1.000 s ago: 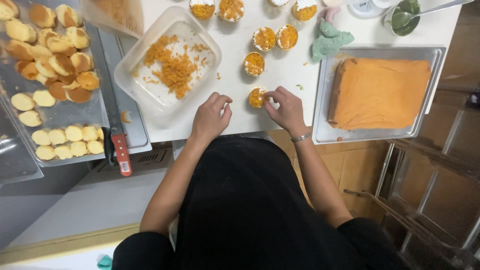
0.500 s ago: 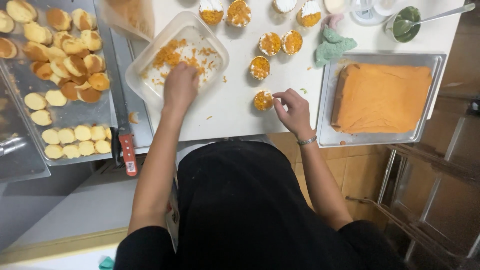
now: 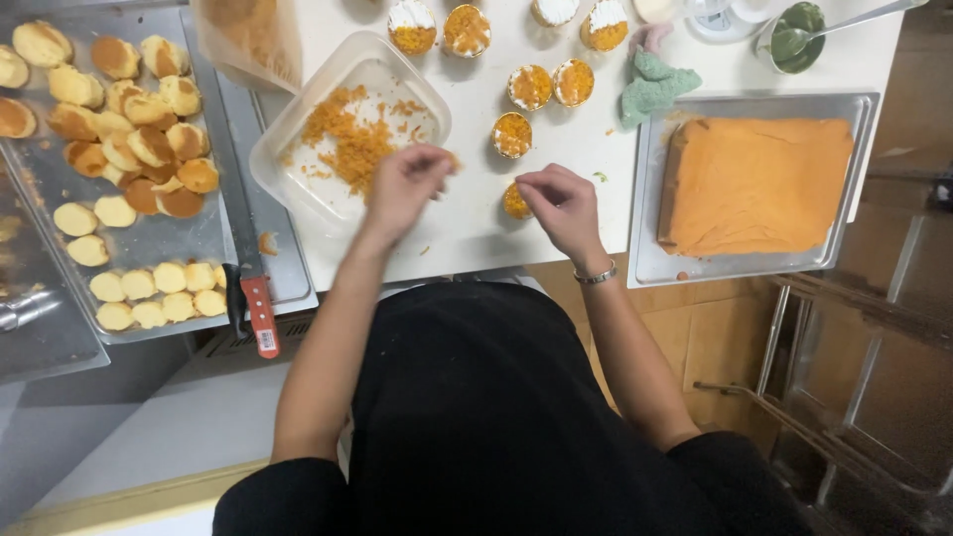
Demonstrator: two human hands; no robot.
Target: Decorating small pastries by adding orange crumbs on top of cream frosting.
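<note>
The small cup [image 3: 515, 201] sits near the table's [image 3: 467, 228] front edge under my right hand [image 3: 558, 205], fingers curled on it. My left hand [image 3: 405, 184] has come back from the crumb tub [image 3: 298, 149], fingertips pinched together on crumbs, so topping comes next.

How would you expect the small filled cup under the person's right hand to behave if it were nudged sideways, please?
The small cup looks short and wide, so it would probably slide rather than tip on the smooth white table. Its loose orange crumb topping would likely scatter; stray crumbs already lie nearby. The right hand steadies it, which suggests that it is light.
</note>
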